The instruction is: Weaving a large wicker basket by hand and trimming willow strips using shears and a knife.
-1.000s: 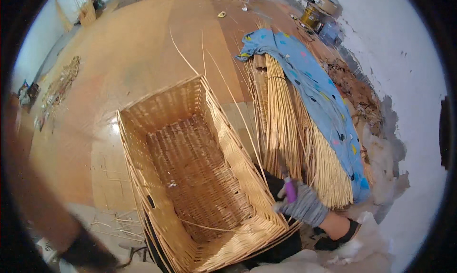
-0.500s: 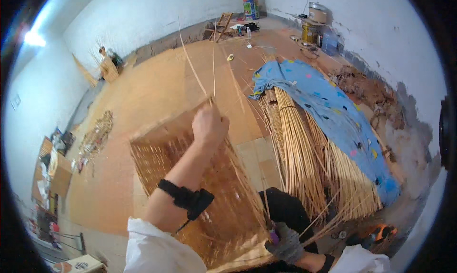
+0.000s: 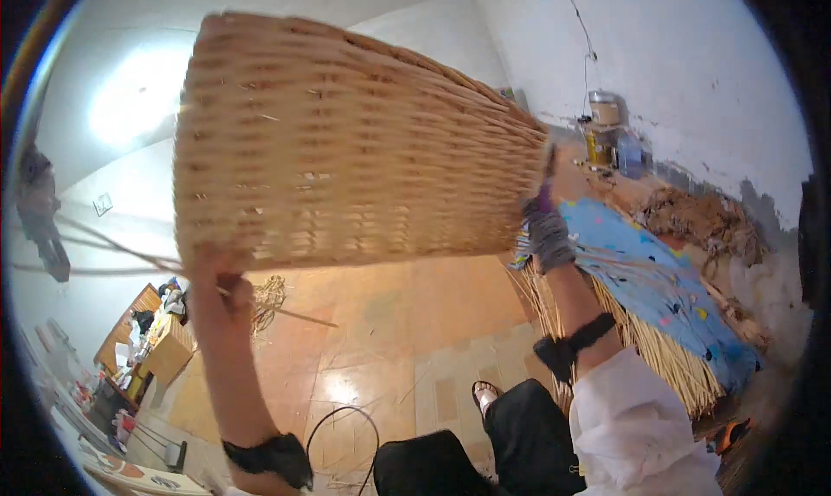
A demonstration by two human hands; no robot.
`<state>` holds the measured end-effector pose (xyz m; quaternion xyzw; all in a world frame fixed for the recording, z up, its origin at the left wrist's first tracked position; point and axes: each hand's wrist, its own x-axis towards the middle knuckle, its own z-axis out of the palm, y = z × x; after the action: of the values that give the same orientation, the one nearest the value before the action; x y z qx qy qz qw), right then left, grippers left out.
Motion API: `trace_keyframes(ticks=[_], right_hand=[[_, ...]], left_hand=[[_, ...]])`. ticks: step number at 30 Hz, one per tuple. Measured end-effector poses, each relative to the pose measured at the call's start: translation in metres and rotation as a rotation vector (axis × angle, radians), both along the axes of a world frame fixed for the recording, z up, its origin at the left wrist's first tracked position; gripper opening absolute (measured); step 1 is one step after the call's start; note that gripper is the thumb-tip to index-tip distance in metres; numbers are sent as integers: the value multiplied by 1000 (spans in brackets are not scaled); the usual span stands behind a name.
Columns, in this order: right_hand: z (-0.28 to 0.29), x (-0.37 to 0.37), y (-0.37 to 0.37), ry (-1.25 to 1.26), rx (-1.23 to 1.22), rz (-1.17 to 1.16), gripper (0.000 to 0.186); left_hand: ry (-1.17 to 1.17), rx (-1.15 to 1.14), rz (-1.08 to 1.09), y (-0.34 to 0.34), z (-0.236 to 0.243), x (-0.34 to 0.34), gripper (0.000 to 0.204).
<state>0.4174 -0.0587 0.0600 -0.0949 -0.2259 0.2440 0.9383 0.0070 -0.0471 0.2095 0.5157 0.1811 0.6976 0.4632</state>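
Head view: both hands [image 3: 221,280] [image 3: 547,235] grip a wicker basket [image 3: 346,145] above tiled floor [image 3: 407,357].

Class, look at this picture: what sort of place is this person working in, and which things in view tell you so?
Probably a basket-weaving workshop. Both hands lift a large woven wicker basket, a thick bundle of pale reeds lies on the floor under a blue cloth, and the rough wall suits a workroom.

Tiled floor [image 3: 415,340] bears cloth-covered reed bundle [image 3: 658,349] and black cable [image 3: 346,418].
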Motion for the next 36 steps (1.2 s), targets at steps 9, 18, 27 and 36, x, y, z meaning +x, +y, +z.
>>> trace_keyframes(ticks=[9,18,27,36], right_hand=[[-137,31,-74,-219,-838,-411,16],[-258,-10,-83,-844,-1599,-392,42],[-243,-39,-103,-975,-1521,-394,46],[-281,-25,-128,-49,-774,51,42]], left_hand=[[-298,-330,-221,-58,-230,-42,25],[-397,-1066,-375,-114,-433,-99,7],[968,-433,482,-81,-326,-97,38],[660,-640,360,-55,-395,-79,39]])
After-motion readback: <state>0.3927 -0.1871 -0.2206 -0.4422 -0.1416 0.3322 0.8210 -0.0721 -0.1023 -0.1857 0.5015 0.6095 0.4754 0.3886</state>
